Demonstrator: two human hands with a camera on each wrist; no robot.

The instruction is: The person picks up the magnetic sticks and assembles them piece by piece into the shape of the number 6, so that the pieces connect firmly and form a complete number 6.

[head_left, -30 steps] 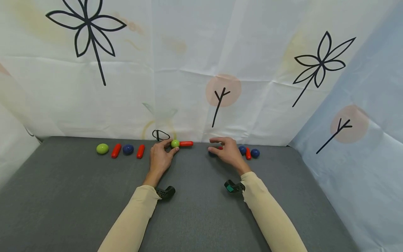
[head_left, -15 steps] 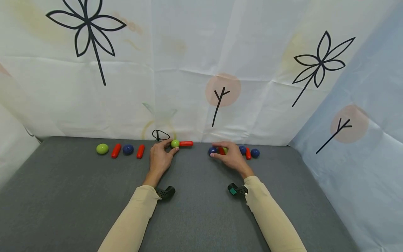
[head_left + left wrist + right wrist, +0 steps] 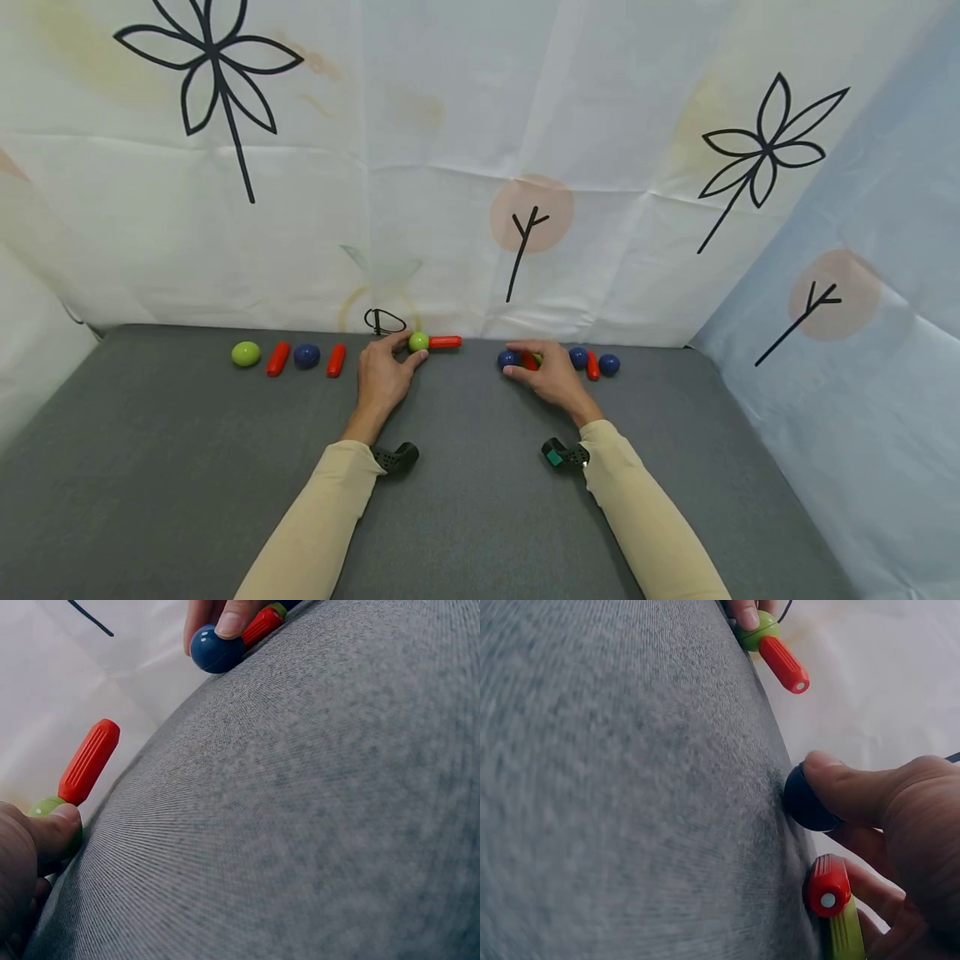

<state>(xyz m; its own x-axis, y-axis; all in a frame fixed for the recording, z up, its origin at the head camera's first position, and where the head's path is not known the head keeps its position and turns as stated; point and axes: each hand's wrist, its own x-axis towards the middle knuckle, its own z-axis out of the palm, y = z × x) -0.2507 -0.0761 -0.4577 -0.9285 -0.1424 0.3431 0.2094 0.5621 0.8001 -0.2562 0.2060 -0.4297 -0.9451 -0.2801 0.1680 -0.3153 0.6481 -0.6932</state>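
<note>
In the head view my left hand (image 3: 383, 377) pinches a light-green ball (image 3: 418, 342) at the back of the table. A red ridged stick (image 3: 446, 342) points right from that ball, its near end against it. Further right, my right hand (image 3: 553, 372) holds a dark blue ball (image 3: 508, 359) between thumb and fingers. In the right wrist view the thumb presses on the blue ball (image 3: 807, 801). Below it, near the curled fingers, lie a red stick (image 3: 829, 887) and a green ridged piece (image 3: 845, 930), partly hidden.
Left of my left hand lie a green ball (image 3: 245, 353), a red stick (image 3: 278, 359), a blue ball (image 3: 306, 356) and another red stick (image 3: 336, 361). Beyond my right hand are two blue balls (image 3: 609, 365) with a red stick (image 3: 592, 366) between. A cloth wall (image 3: 450, 250) borders the back.
My right hand has shifted slightly right and its thumb and fingers have come in on the blue ball, which shows more now. My left hand stays on the green ball.
</note>
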